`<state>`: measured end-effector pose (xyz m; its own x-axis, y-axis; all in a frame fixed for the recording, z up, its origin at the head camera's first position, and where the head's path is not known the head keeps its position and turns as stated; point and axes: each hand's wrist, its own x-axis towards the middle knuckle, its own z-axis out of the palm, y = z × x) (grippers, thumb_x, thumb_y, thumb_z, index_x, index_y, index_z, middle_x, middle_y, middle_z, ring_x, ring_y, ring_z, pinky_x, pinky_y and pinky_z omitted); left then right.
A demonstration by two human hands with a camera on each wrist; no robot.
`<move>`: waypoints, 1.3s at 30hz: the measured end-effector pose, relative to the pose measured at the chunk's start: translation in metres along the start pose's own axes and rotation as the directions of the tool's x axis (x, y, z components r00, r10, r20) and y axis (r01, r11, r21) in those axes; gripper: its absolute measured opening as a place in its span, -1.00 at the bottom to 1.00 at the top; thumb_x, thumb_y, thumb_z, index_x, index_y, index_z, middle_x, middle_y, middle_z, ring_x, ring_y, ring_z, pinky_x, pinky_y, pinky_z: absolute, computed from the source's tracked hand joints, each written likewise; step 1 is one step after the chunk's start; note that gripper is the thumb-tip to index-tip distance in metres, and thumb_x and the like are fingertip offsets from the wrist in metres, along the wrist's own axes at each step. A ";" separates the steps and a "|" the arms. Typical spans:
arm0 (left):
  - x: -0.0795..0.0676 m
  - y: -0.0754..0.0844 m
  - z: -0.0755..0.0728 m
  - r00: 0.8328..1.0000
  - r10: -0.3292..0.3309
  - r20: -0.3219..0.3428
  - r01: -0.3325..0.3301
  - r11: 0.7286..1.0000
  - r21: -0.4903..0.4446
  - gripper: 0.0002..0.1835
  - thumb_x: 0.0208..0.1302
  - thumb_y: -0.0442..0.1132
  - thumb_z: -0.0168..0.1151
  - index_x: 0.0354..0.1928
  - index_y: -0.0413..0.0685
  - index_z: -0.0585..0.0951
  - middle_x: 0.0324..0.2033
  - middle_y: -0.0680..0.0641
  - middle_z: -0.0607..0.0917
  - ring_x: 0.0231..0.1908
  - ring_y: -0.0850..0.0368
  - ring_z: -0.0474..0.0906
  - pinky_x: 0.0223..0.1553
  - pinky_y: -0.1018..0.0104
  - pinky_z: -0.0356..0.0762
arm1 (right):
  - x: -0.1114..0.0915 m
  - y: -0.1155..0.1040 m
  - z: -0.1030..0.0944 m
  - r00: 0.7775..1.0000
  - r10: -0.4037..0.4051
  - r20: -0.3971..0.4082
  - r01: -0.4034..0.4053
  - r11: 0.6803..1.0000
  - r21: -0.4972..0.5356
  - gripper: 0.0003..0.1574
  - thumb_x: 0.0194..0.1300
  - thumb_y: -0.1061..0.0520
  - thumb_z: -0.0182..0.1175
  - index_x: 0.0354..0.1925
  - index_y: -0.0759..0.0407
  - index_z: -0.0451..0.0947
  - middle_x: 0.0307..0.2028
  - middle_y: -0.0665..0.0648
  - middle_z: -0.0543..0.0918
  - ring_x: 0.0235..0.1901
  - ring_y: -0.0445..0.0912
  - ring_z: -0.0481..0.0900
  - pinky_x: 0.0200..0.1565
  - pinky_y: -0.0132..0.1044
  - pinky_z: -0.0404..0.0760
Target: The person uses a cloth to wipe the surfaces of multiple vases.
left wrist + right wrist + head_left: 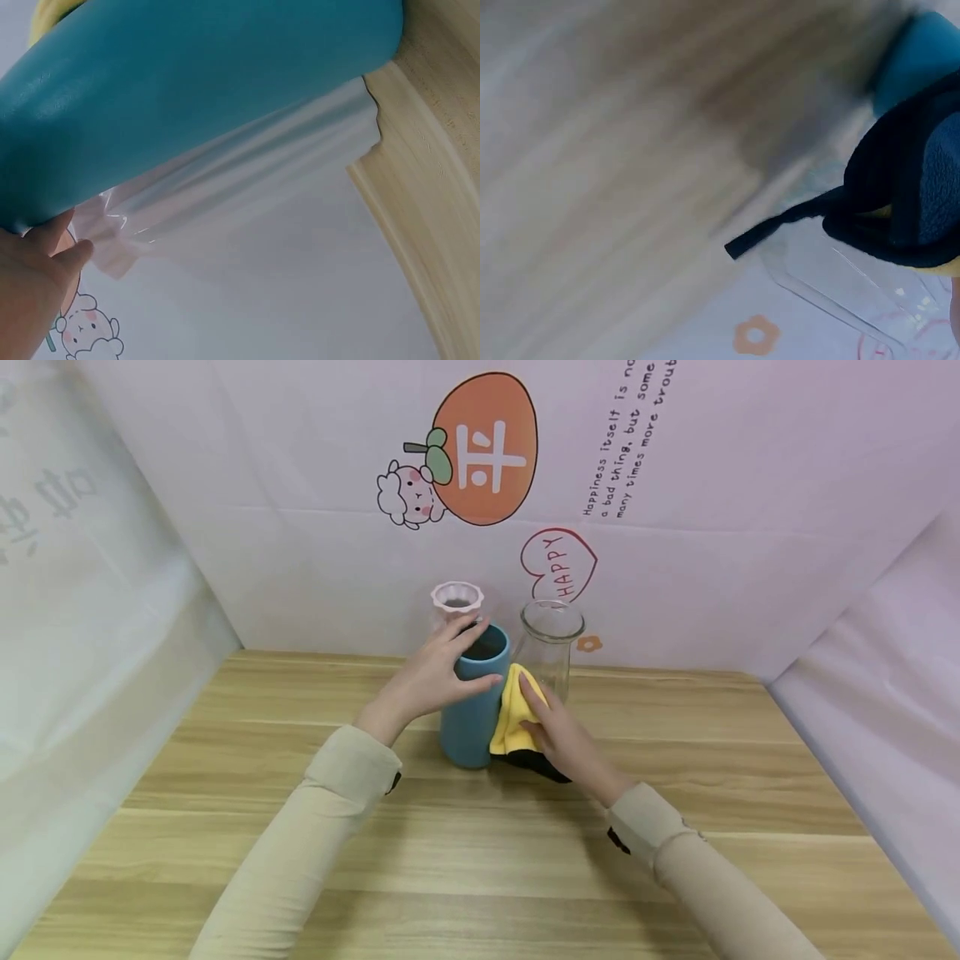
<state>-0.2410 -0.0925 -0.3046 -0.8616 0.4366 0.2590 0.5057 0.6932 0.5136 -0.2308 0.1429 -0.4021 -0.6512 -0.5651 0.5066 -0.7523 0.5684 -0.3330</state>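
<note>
A tall blue vase [468, 727] stands on the wooden table. My left hand [431, 677] holds it around the rim, with the thumb in front and the fingers at the far side. Against the vase's right side, my right hand [566, 739] grips a yellow cloth [513, 718] whose other face is dark. In the right wrist view the cloth's dark edging [877, 165] and a loose strip show, and most of that hand is out of frame. The left wrist view has the vase's smooth side [187, 82] filling the top, with fingertips [73, 256] near its mouth.
Behind the blue vase is a pale pink fluted vase [456, 596], partly hidden. A clear glass vase [553, 631] stands behind the cloth at right. White printed fabric [300, 552] forms the back and sides around the wooden table [450, 868].
</note>
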 end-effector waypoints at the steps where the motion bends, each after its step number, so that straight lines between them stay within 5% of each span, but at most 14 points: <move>1: 0.000 0.000 0.000 1.000 -0.005 -0.002 0.005 1.000 0.006 -0.16 0.21 0.15 0.23 0.47 0.10 0.14 0.50 0.00 0.07 0.49 -0.13 -0.06 0.39 -0.17 0.14 | 0.003 -0.002 -0.002 1.000 -0.012 -0.025 0.011 1.000 -0.011 0.14 0.28 0.32 0.14 0.52 -0.22 -0.31 0.25 0.49 0.28 0.10 0.29 0.49 0.02 0.08 0.59; 5: -0.001 0.001 0.001 1.000 -0.002 -0.011 0.002 1.000 0.016 -0.16 0.23 0.10 0.23 0.47 0.03 0.14 0.48 -0.03 0.10 0.48 -0.10 0.00 0.39 -0.11 0.17 | 0.017 -0.009 -0.013 0.995 -0.043 -0.088 0.039 0.998 -0.041 0.19 0.25 0.35 0.16 0.51 -0.30 -0.31 0.22 0.49 0.32 0.08 0.31 0.49 0.02 0.11 0.59; 12: 0.000 -0.001 -0.001 1.000 -0.005 0.008 0.005 1.000 -0.001 -0.14 0.22 0.05 0.23 0.47 -0.08 0.11 0.47 -0.05 0.12 0.46 -0.03 0.07 0.41 0.01 0.19 | 0.034 -0.020 -0.026 0.996 -0.048 -0.081 0.046 0.999 -0.025 0.01 0.30 0.27 0.15 0.51 -0.07 -0.14 0.30 0.41 0.25 -0.07 0.17 0.55 -0.08 -0.01 0.64; 20: 0.002 -0.002 -0.004 0.999 -0.024 0.037 0.026 0.998 -0.054 -0.14 0.15 0.04 0.26 0.46 0.04 0.16 0.48 0.03 0.12 0.47 -0.03 0.05 0.39 -0.03 0.22 | 0.032 -0.019 -0.018 0.996 -0.067 -0.060 0.064 0.997 -0.042 0.29 0.23 0.19 0.26 0.47 -0.39 -0.46 0.31 0.46 0.18 0.03 0.23 0.51 0.01 0.03 0.61; 25: 0.003 -0.003 -0.004 0.999 -0.021 0.040 0.024 0.996 -0.082 -0.14 0.14 0.02 0.27 0.46 0.05 0.16 0.48 0.03 0.09 0.46 -0.05 0.06 0.36 -0.05 0.25 | 0.024 -0.011 -0.009 0.988 -0.117 -0.105 0.113 0.993 -0.042 0.37 0.15 0.32 0.27 0.45 -0.48 -0.42 0.23 0.53 0.26 0.04 0.31 0.50 -0.02 0.09 0.61; 31: 0.003 -0.004 -0.004 1.000 -0.005 0.014 0.007 0.994 -0.109 -0.16 0.13 -0.01 0.28 0.45 0.02 0.20 0.47 -0.01 0.08 0.39 -0.09 0.15 0.31 -0.06 0.32 | 0.004 0.005 -0.001 0.998 -0.039 0.054 0.042 0.998 -0.040 0.14 0.25 0.29 0.19 0.51 -0.27 -0.23 0.28 0.46 0.26 0.06 0.27 0.52 0.00 0.06 0.62; 35: 0.003 -0.003 -0.006 1.000 0.011 0.009 -0.011 1.000 -0.018 -0.17 0.12 0.03 0.26 0.44 0.02 0.23 0.45 -0.02 0.17 0.42 -0.07 0.12 0.38 -0.11 0.13 | -0.011 0.014 0.001 0.975 0.069 0.212 -0.060 0.997 -0.050 -0.02 0.34 0.28 0.11 0.51 -0.18 -0.13 0.39 0.39 0.17 0.23 0.27 0.41 0.13 0.13 0.52; 39: 0.004 -0.001 -0.010 0.999 0.004 0.033 -0.006 0.997 0.075 -0.17 0.11 0.07 0.24 0.43 0.06 0.23 0.44 0.01 0.21 0.42 -0.11 0.13 0.40 -0.17 -0.01 | -0.019 0.018 0.002 0.956 0.113 0.272 -0.098 0.993 -0.070 -0.06 0.37 0.26 0.08 0.50 -0.24 -0.12 0.43 0.33 0.13 0.34 0.27 0.27 0.19 0.17 0.45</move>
<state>-0.2457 -0.0975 -0.2959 -0.8577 0.4580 0.2336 0.5129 0.7313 0.4496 -0.2324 0.1625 -0.4192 -0.7346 -0.6383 0.2301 -0.6763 0.6615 -0.3241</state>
